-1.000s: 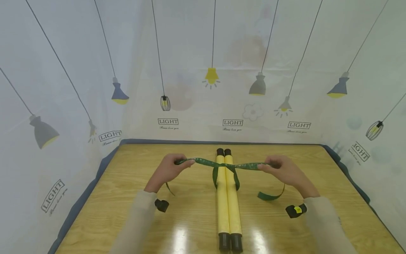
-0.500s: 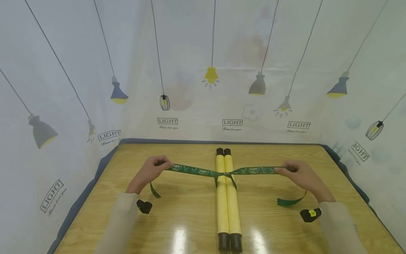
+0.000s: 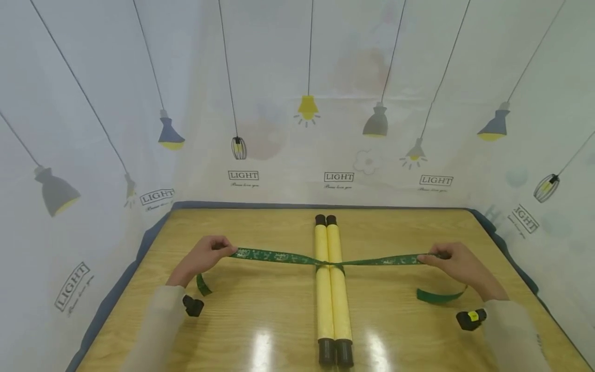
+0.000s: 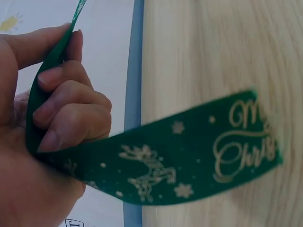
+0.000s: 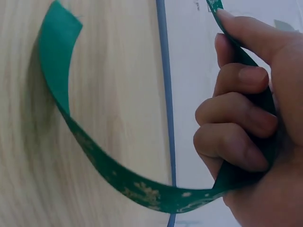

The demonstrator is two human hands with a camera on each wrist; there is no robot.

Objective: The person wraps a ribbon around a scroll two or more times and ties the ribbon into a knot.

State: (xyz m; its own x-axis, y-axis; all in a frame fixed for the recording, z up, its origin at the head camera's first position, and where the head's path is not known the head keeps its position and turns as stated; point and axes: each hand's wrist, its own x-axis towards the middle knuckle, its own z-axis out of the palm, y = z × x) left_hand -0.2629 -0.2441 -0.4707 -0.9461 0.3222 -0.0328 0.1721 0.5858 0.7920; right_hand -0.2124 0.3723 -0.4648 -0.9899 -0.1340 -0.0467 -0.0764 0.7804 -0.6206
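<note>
The table here is pale wood-grained, shiny enough to throw back two bright patches on its near part. Two yellow rods [image 3: 326, 305], black at both ends, lie lengthwise near to far on the tabletop [image 3: 265, 302], side by side around the middle.

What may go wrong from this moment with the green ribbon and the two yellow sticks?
First, the two yellow sticks lie on the table with neither hand holding them, so a harder pull by the left grip or the right grip might drag or turn them. Second, the green ribbon looks narrowed where it crosses them, so it may crease. I cannot tell whether it is knotted; if released, it could loosen.
</note>
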